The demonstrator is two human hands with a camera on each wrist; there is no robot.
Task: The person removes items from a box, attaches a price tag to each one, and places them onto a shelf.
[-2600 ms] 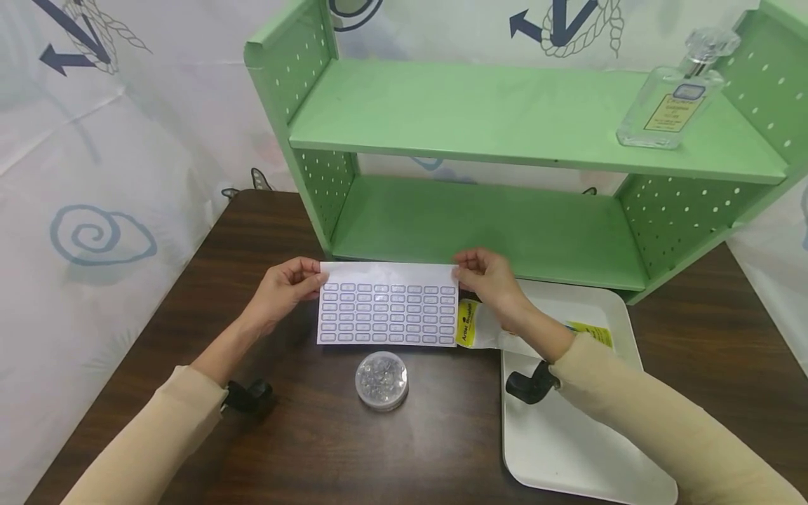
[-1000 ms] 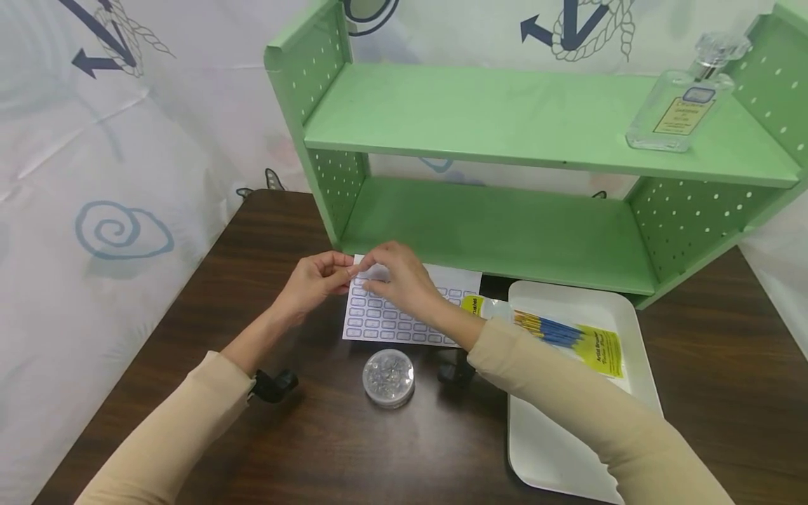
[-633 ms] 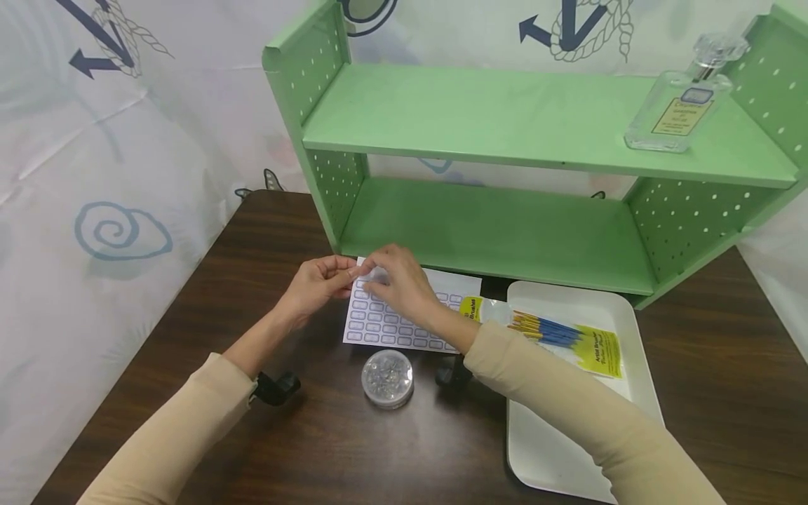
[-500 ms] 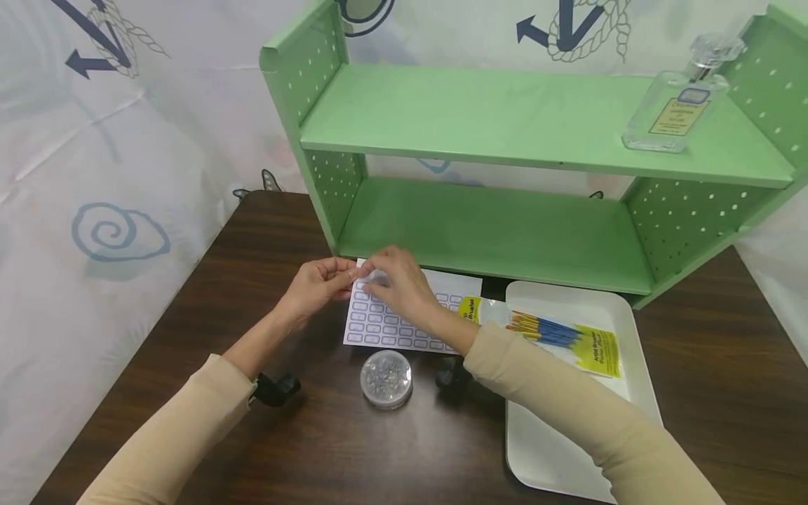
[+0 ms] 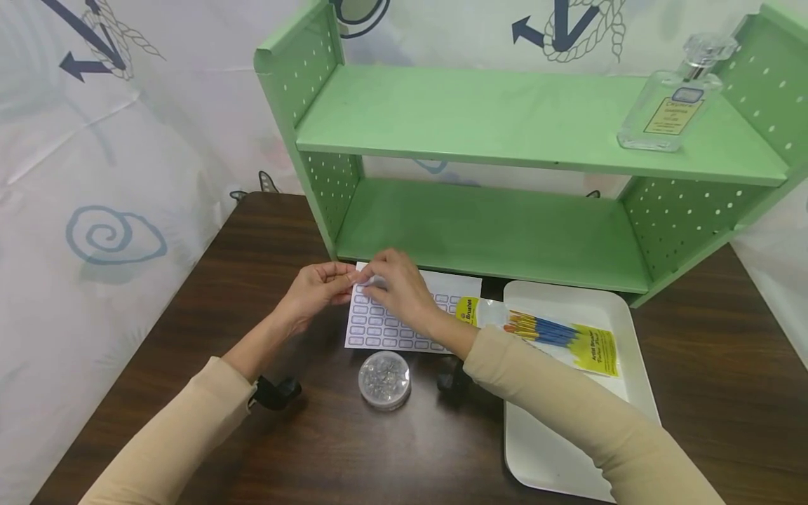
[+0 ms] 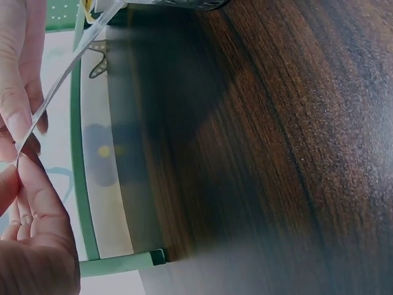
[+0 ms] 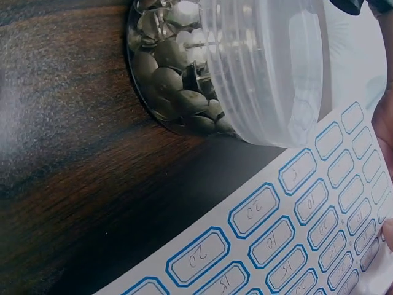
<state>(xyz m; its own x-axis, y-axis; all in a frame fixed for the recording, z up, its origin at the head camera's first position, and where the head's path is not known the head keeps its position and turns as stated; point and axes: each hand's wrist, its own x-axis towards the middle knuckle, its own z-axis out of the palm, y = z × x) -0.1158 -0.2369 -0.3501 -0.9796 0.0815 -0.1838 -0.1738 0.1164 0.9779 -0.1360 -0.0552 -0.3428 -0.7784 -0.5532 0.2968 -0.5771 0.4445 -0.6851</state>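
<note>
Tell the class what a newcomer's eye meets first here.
Likely the green shelf at the back of the table, with a clear bottle at the right of its upper board. Next, perhaps, the left hand in front, pinching the label sheet near its upper left corner, the right hand close beside it.

We saw a white sheet [image 5: 381, 331] bearing rows of blue-bordered labels [image 7: 253, 210], several numbered 20 or 10, below a plain top strip. The left hand [image 5: 315, 291] pinched its left edge near the top; the right hand [image 5: 404, 291] touched it just beside, covering part of its middle.
</note>
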